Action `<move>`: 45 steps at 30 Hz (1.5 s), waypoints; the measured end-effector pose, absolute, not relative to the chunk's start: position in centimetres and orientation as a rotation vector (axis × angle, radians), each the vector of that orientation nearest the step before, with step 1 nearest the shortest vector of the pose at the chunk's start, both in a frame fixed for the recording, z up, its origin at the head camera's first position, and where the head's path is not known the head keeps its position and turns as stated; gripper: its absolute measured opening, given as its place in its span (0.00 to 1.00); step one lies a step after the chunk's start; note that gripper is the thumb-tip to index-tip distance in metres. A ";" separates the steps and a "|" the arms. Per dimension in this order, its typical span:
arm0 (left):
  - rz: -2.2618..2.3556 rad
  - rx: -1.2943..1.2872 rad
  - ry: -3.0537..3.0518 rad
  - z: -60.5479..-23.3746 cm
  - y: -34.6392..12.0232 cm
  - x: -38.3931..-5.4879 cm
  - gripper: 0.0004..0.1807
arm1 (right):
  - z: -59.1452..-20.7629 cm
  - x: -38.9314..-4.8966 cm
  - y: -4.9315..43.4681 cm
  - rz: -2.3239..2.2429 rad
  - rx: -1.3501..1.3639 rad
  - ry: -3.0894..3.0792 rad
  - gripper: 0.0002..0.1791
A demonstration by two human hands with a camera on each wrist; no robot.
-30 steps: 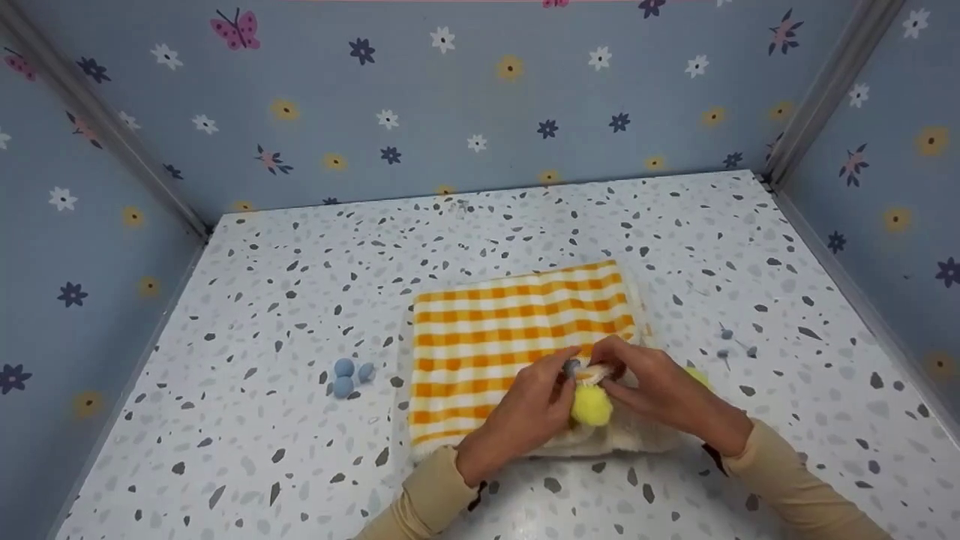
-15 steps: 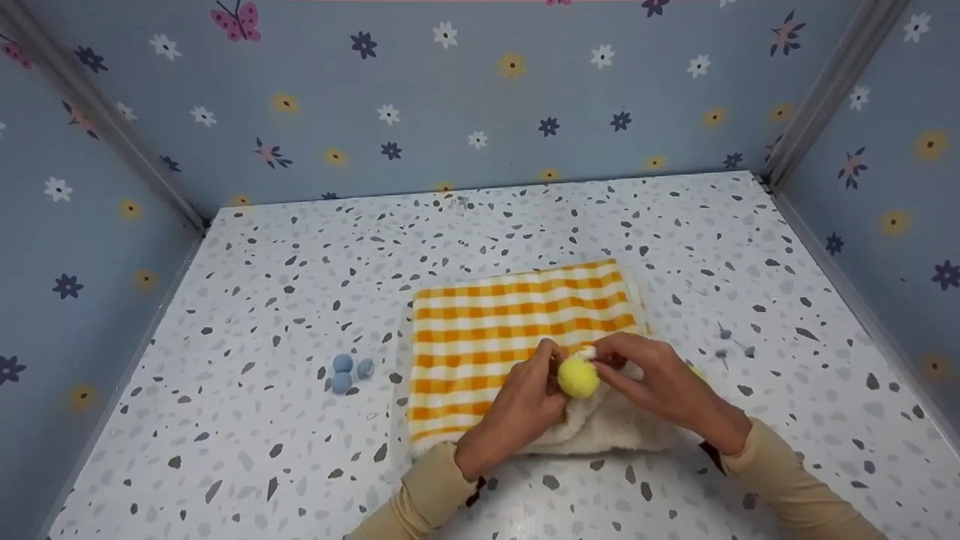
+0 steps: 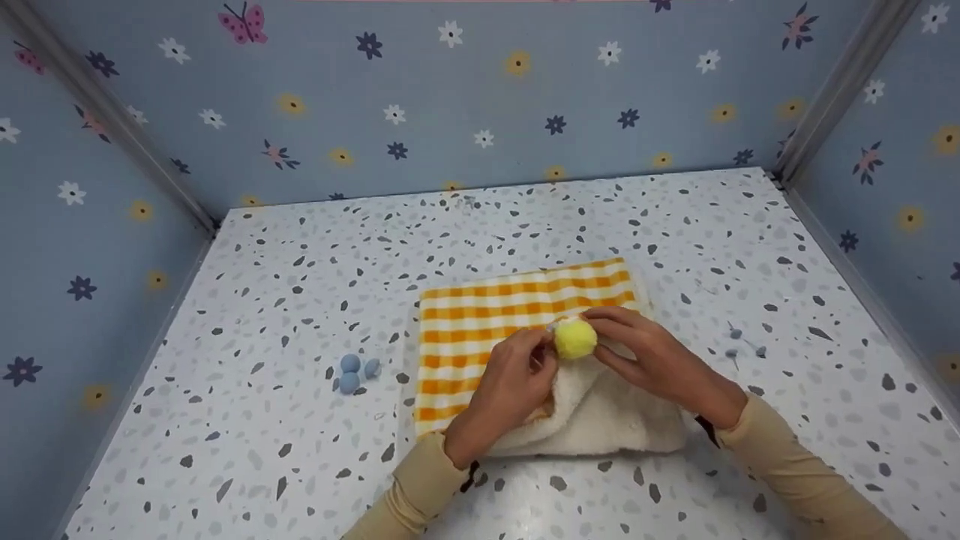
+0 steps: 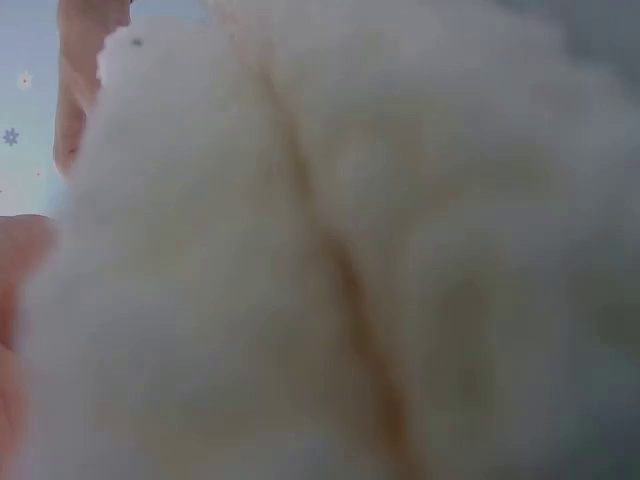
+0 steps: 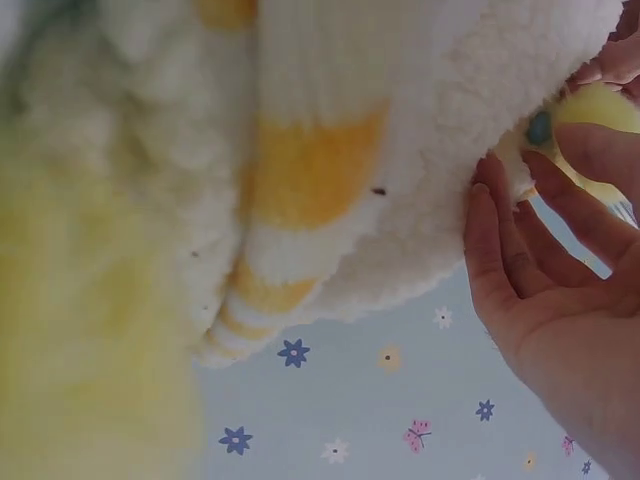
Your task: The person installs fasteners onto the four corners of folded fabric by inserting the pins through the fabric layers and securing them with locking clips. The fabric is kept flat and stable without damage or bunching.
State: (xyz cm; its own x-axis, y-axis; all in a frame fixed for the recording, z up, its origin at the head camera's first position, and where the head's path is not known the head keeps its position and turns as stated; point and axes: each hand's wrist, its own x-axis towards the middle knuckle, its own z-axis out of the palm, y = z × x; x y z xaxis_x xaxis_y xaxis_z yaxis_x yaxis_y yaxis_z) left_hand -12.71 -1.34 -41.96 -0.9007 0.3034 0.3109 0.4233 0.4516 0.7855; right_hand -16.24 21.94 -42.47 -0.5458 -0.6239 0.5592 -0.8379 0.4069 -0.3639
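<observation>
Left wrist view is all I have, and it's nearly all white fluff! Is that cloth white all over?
Observer: No. The head view shows an orange-and-white checked face on the cloth.
Visitor: Pretty! And what are they fiddling with up there?
Observer: The head view shows a yellow pompom between the left hand and the right hand.
Visitor: Is there anything lying off to the side?
Observer: Yes, three blue pieces lie to the left of the cloth.
</observation>
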 end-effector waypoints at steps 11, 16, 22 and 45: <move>-1.333 -0.604 -2.636 -41.2 -3.0 -13.7 0.09 | -41.6 -19.1 20.1 0.849 1.352 -2.333 0.23; -1.307 -0.600 -2.650 -41.2 -3.8 -14.1 0.12 | -41.5 -20.4 19.2 0.846 1.410 -2.341 0.22; -1.255 -0.616 -2.630 -41.4 -4.7 -14.6 0.12 | -41.4 -22.1 17.8 0.827 1.474 -2.362 0.20; -1.070 -0.625 -2.777 -41.5 -6.4 -15.2 0.22 | -39.7 -26.3 14.4 0.809 1.637 -2.577 0.19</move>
